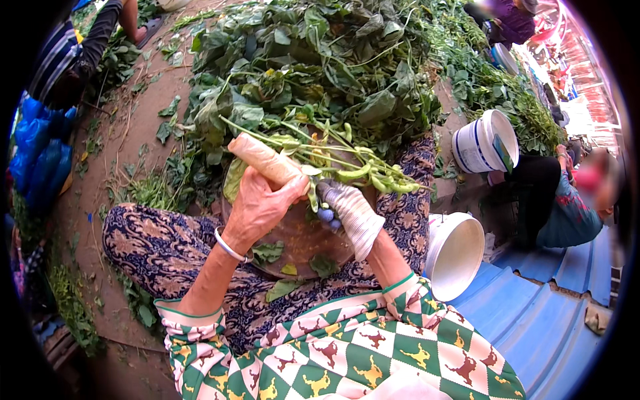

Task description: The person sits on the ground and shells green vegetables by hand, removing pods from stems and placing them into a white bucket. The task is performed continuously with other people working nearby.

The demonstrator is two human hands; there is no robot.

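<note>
Two hands work on a green bean plant over a round brown tray.

In the middle of the frame, the bare left hand (261,203) is closed tight around a pale wooden stick (265,160). Just beside it, the gloved right hand (353,215) is clamped on the stems of a bean plant (347,167) with green pods. Both sit above the tray (303,237) on the person's lap. A big pile of leafy plants (313,67) fills the top middle. Two white buckets (457,253) stand at the right.
</note>
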